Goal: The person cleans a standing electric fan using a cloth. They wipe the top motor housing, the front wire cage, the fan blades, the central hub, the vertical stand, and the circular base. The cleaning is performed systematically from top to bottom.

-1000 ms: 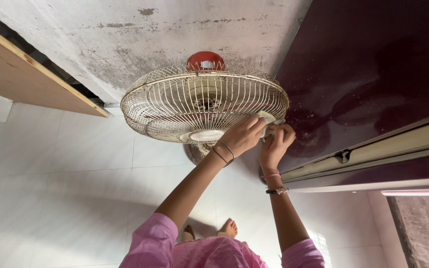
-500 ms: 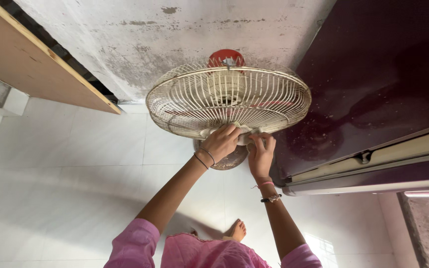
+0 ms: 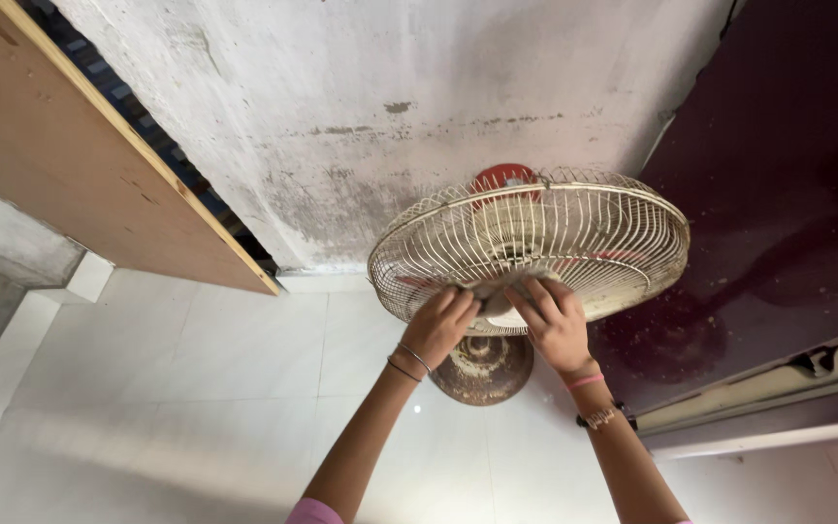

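A standing fan with a dirty cream wire cage (image 3: 574,233) and a red motor housing (image 3: 502,179) stands on a round rusty base (image 3: 482,369) on the white tiled floor. My left hand (image 3: 441,325) and my right hand (image 3: 555,322) both press a small greyish cloth (image 3: 497,283) against the lower front rim of the cage. Bangles circle my left wrist; a pink band and a bracelet sit on my right wrist.
A dark maroon refrigerator (image 3: 778,194) stands right beside the fan, with its door seam at the lower right. A stained white wall (image 3: 390,107) lies behind. A wooden board (image 3: 80,155) leans at the left. White floor tiles (image 3: 167,388) spread below.
Both hands slid along the cage's lower rim from its right side to the front middle, with the cloth. The camera view shifted, so the fan appears lower and further right.
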